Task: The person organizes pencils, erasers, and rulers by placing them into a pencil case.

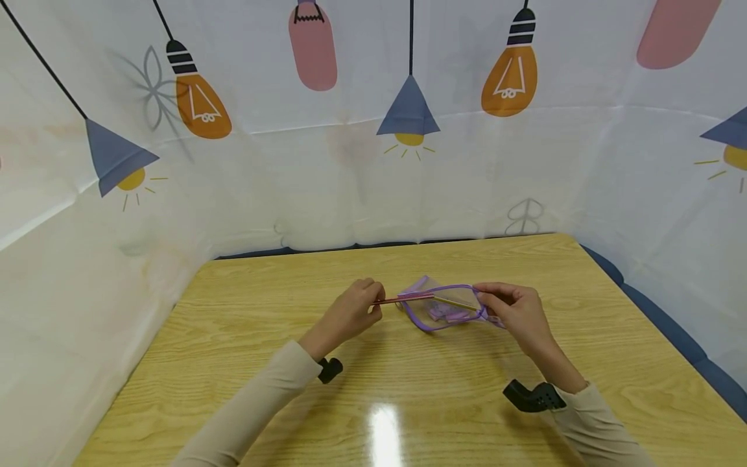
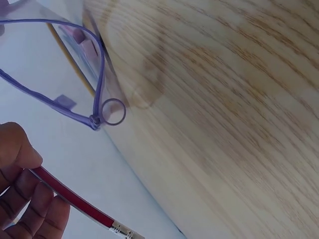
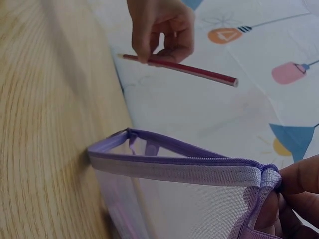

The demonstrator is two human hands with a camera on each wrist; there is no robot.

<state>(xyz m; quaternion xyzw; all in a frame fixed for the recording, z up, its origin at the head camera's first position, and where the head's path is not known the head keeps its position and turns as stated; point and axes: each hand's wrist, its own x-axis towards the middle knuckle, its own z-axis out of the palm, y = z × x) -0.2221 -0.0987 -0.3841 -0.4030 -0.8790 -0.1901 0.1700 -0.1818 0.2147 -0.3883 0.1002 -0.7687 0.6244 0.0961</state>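
My left hand [image 1: 350,310] pinches a red pencil [image 1: 408,298] between thumb and fingers. A metal ferrule shows at one end of it in the left wrist view, and the other end looks flat and unsharpened in the right wrist view. At its corner, my right hand [image 1: 518,314] grips a purple mesh zip pouch [image 3: 199,174], whose zipped mouth gapes. Inside the pouch lie a yellow pencil [image 2: 72,59] and small pinkish pieces [image 2: 88,50] that I cannot identify. From the head view the red pencil's far end overlaps the pouch mouth; the right wrist view shows them apart.
A wood-grain table [image 1: 280,285] lies under both hands. White cloth [image 1: 350,181] printed with lamps and bulbs hangs behind it and at both sides. A round ring [image 2: 114,111] hangs at the pouch's zip end. Each wrist wears a black camera mount [image 1: 533,397].
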